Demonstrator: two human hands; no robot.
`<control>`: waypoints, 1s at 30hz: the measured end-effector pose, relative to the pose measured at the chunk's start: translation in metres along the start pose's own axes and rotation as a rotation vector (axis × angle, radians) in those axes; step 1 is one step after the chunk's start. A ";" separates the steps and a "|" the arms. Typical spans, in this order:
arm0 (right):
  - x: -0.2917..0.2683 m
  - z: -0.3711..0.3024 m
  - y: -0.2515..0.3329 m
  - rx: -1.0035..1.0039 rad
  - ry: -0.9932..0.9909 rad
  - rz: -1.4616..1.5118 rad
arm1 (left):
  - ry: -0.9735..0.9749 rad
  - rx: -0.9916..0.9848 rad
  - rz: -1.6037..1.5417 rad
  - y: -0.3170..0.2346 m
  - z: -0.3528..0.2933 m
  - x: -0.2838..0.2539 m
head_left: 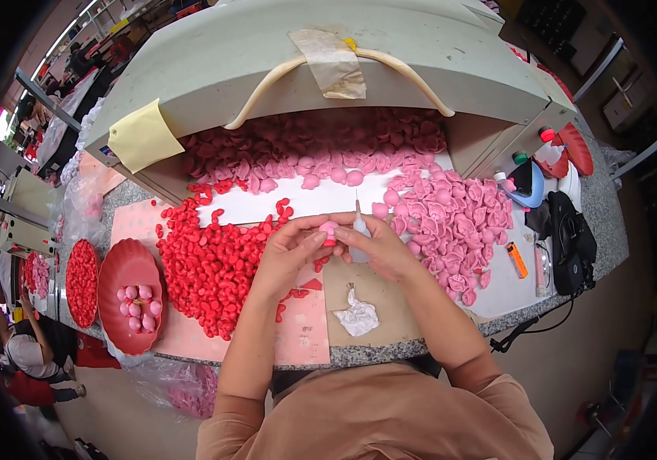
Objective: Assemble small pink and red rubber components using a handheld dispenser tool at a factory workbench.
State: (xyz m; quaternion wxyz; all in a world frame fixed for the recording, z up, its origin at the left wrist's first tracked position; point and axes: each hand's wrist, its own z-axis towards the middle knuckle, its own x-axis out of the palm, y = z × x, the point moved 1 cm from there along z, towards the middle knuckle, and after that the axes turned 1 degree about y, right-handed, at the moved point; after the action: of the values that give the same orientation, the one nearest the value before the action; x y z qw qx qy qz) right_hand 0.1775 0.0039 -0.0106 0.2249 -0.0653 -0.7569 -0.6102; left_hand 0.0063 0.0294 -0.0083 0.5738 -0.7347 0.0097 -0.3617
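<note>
My left hand (292, 247) is closed on a small round pink piece (328, 228) with a red base (329, 242), pinched between thumb and fingers. My right hand (381, 247) has its fingertips at the same piece. It also grips a small white squeeze bottle (360, 228), whose thin needle tip points up and away from me. Left of my hands spreads a heap of glossy red plastic pieces (213, 264). On the right lies a pile of pink cup-shaped pieces and balls (455, 222). A crumpled white tissue (358, 316) rests below my right hand.
A grey hood (328, 46) arches over the far side, with more pink pieces beneath. At left, a red scalloped tray (131, 261) holds several pink balls, beside a tray of red pieces (82, 284). An orange lighter (517, 261) and black bag (574, 245) lie right.
</note>
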 end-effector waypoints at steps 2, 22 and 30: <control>-0.001 0.000 0.000 0.003 -0.002 -0.014 | -0.014 -0.020 0.001 0.000 0.001 0.000; -0.005 0.002 -0.007 -0.014 0.011 -0.074 | -0.034 -0.137 -0.093 -0.002 0.000 -0.003; -0.007 0.003 -0.009 -0.019 0.018 -0.104 | -0.047 -0.145 -0.078 -0.002 -0.001 -0.003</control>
State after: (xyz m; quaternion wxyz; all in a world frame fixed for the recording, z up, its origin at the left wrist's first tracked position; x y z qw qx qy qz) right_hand 0.1795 0.0057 -0.0223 0.1991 -0.0226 -0.7513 -0.6289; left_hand 0.0029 0.0304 -0.0082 0.5047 -0.7823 -0.0061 -0.3650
